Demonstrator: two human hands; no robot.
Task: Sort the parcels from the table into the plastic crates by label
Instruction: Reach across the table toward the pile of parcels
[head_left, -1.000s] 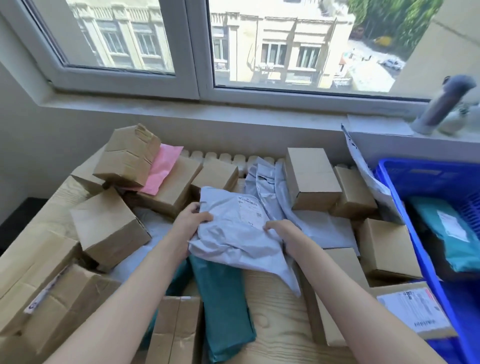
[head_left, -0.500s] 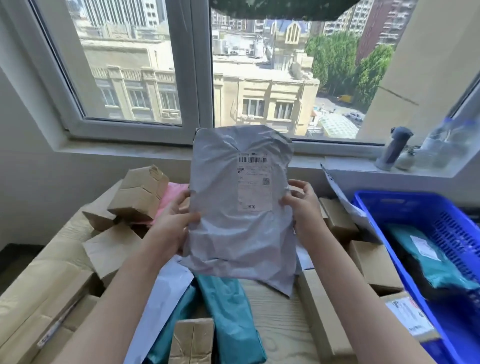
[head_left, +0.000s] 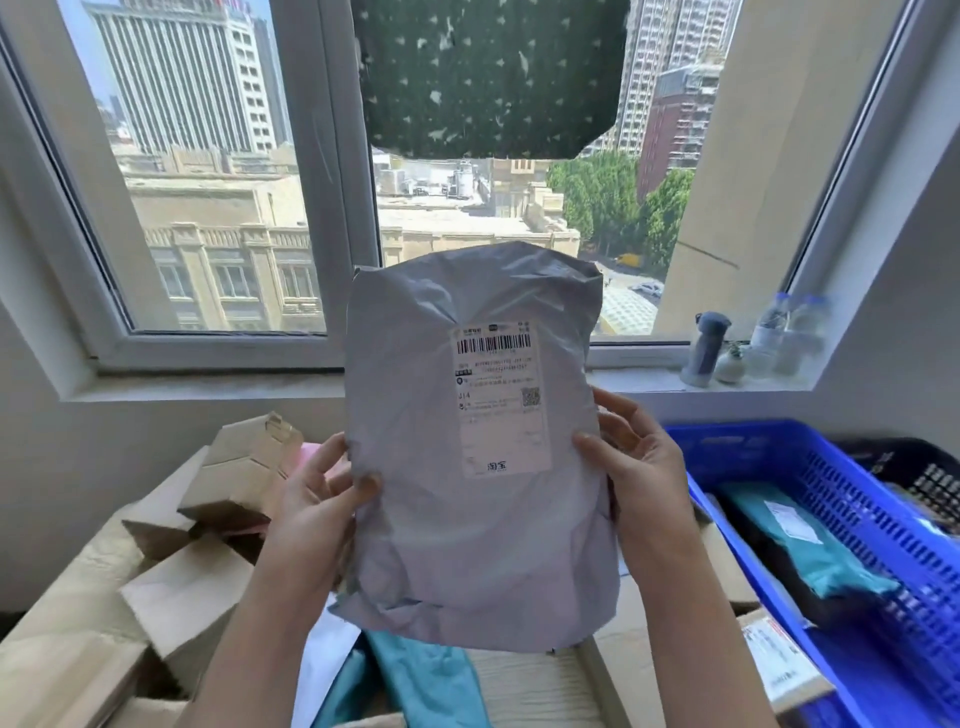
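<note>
Strong daylight is pouring in through the window (head_left: 223, 208), leaving the grey mailer (head_left: 478, 519) backlit, with its near face sitting in soft shade. The wide lens is bowing the window's frame towards the edges. The bottles (head_left: 774, 327) on the sill and the blue crate (head_left: 753, 441) are looking blurred.

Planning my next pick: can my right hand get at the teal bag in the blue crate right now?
Probably not yet: the right hand grips the grey bag by its edge. Once freed, likely yes: the crate sits open-topped on that side, with nothing over the teal bag.
</note>
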